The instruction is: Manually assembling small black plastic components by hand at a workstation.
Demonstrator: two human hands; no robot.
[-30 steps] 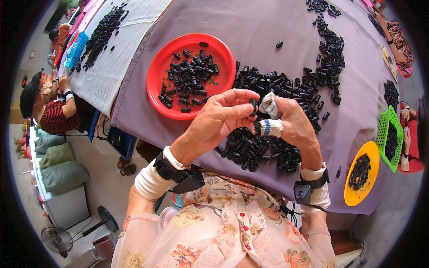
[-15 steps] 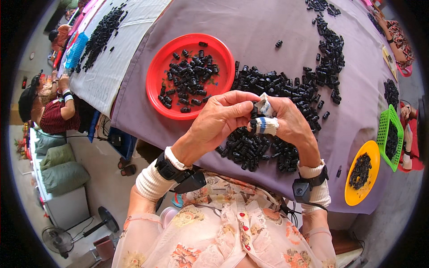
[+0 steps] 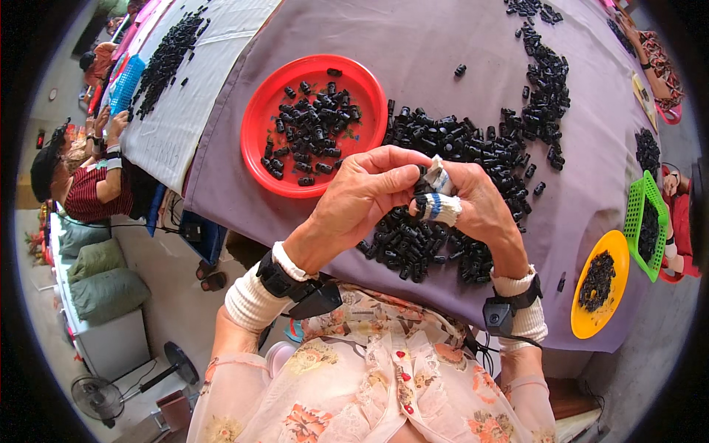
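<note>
Both hands meet over the near part of a pile of small black cylindrical plastic parts point(image 3: 413, 247). My left hand point(image 3: 354, 192) pinches with thumb and forefinger, and a dark piece that looks like one of the black plastic parts point(image 3: 422, 181) shows between the hands. On the other side, my right hand point(image 3: 480, 203) is closed around the same spot, its thumb and a finger in white knitted finger covers point(image 3: 444, 209) with blue stripes. The fingers hide most of the held part. Just left of the pile, a red round tray point(image 3: 253, 136) carries more black parts.
A purple-grey cloth point(image 3: 413, 59) covers the table. Toward the right stand a yellow plate point(image 3: 617, 295) with dark bits and a green basket point(image 3: 659, 244) of black parts. Co-workers sit at both sides; one in a striped top point(image 3: 92, 188) is at the left table point(image 3: 221, 59).
My hands keep almost the same place and grip, with only a slight shift of the fingers. At the left table, the co-worker's hands have risen a little.
</note>
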